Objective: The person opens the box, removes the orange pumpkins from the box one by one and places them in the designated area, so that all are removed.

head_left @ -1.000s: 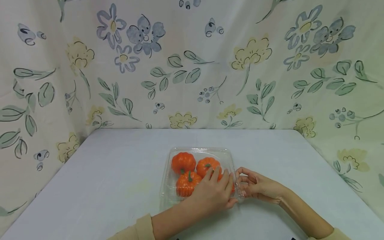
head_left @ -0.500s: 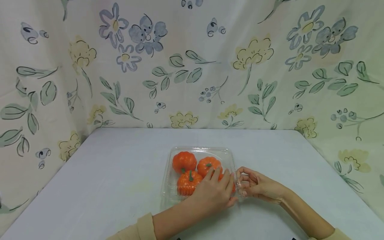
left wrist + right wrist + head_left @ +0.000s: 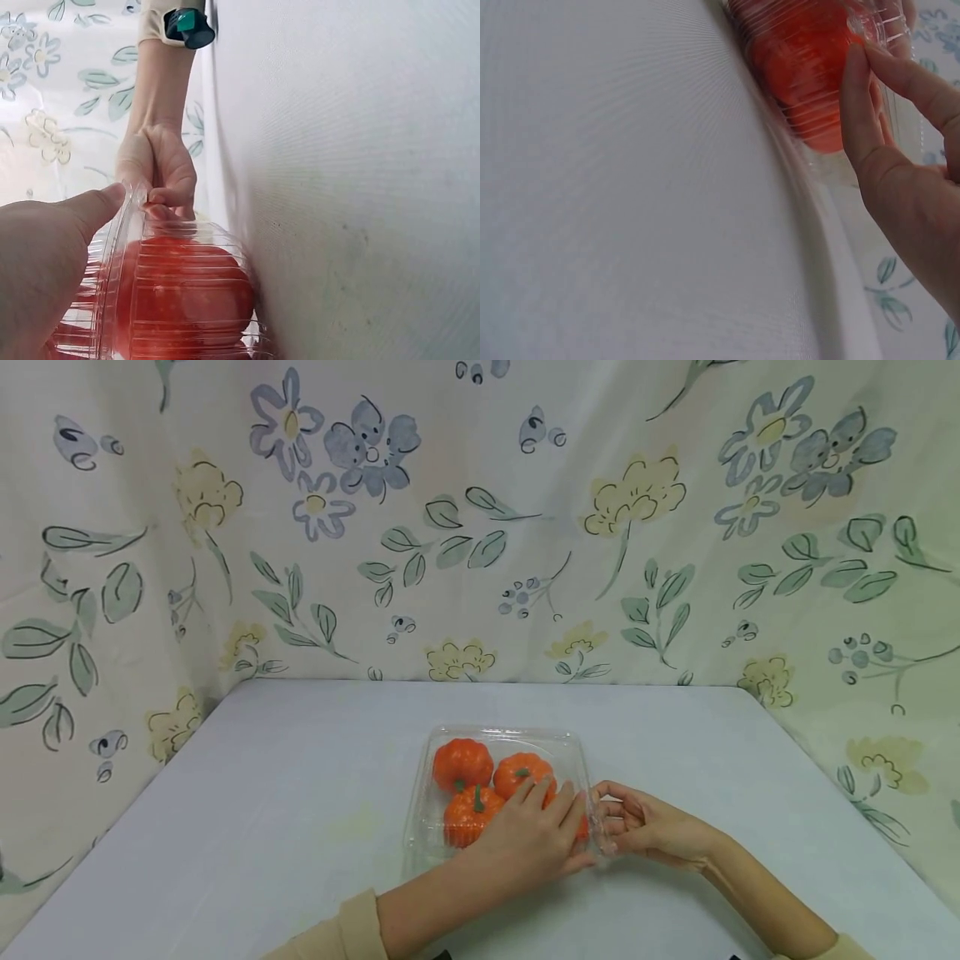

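Observation:
A clear plastic clamshell container [image 3: 579,756] with a closed lid sits on the table and holds several small orange pumpkins [image 3: 462,765] with green stems. My left hand [image 3: 521,843] lies over the lid's front right part, fingers spread, partly hiding the pumpkins below. In the left wrist view, its thumb [image 3: 94,210] reaches along the container's rim to the corner. From the right side, my right hand [image 3: 654,828] pinches the container's edge near the front right corner. The right wrist view shows thumb and index fingertips [image 3: 859,56] meeting at that edge, beside the ribbed wall.
White cloth covers the table [image 3: 300,760], which extends around the container on all sides. Behind it and along both sides hangs a flower-patterned curtain [image 3: 555,477]. A small dark device [image 3: 191,28] is strapped at the right wrist.
My left thumb has stretched slightly to the right, towards the container's front corner. The right hand keeps its hold, and the container stays almost where it was.

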`<state>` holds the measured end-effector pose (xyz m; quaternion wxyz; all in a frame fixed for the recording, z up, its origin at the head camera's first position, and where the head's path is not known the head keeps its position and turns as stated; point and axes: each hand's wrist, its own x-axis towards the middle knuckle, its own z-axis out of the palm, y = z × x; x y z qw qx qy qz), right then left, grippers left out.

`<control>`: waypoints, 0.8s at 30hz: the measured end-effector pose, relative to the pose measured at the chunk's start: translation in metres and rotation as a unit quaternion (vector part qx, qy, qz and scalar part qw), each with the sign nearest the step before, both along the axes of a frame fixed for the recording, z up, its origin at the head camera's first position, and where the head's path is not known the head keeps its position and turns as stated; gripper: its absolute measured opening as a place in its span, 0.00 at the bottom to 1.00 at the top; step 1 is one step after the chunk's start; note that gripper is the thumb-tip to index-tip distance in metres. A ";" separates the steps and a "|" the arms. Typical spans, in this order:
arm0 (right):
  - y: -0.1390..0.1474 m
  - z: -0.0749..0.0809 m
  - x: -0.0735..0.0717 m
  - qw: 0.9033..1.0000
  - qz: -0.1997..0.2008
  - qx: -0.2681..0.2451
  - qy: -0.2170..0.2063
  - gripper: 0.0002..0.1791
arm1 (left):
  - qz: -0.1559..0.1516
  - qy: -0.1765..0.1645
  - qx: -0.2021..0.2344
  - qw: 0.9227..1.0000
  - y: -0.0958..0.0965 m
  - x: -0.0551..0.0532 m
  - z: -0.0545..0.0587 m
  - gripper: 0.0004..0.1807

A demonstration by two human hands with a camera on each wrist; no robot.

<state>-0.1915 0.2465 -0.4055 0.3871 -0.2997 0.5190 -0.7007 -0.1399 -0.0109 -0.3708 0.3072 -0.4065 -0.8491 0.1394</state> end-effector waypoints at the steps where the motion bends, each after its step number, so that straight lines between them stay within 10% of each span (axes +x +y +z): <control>1: 0.000 0.001 0.000 1.000 -0.002 0.005 0.000 0.25 | 0.002 -0.001 -0.001 1.000 0.000 0.000 0.000 0.37; 24: 0.003 0.011 0.003 0.995 -0.060 0.085 -0.003 0.23 | 0.033 -0.051 0.019 0.998 -0.002 0.004 0.005 0.37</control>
